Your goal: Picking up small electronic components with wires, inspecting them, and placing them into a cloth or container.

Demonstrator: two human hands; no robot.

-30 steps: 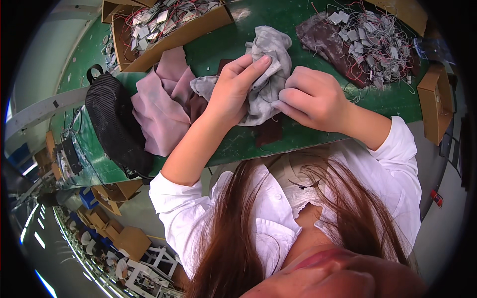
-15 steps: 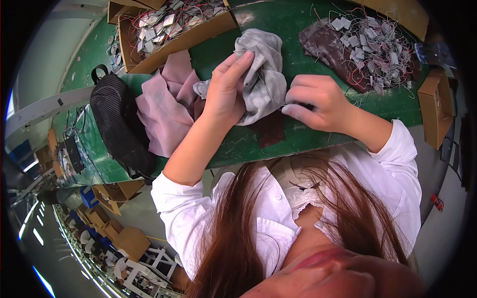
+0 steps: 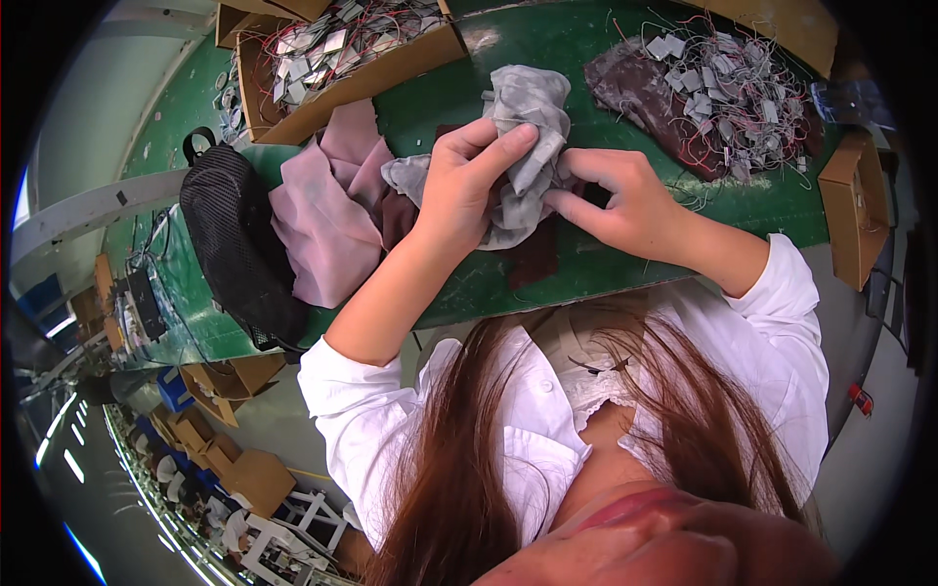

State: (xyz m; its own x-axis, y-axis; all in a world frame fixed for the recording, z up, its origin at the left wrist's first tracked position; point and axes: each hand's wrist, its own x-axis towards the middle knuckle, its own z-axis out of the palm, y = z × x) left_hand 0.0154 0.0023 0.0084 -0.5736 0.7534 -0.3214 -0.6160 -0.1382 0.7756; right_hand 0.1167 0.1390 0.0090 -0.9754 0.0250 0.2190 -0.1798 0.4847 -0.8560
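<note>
A bunched grey cloth [image 3: 528,107] is held up over the green table, mottled with paler patches. My left hand [image 3: 467,181] grips it from the left, thumb pressed on its front. On the cloth's right edge, my right hand [image 3: 611,195] pinches the fabric between thumb and curled fingers. Whether anything small lies inside the folds or the pinch is hidden. Beneath the cloth a dark brown cloth [image 3: 534,259] lies on the table. Left of my left hand spreads a pink cloth [image 3: 327,220].
A cardboard box [image 3: 366,83] of flat grey pieces with red wires stands at the back left. At the back right, similar wired pieces [image 3: 728,103] are heaped on a dark cloth [image 3: 635,88]. A black mesh bag [image 3: 239,244] and a small carton [image 3: 852,210] flank the green table [image 3: 606,264].
The grey cloth is more tightly bunched and has shifted slightly right. My right hand, beside its edge before, now pinches the fabric; my left hand has moved a little right.
</note>
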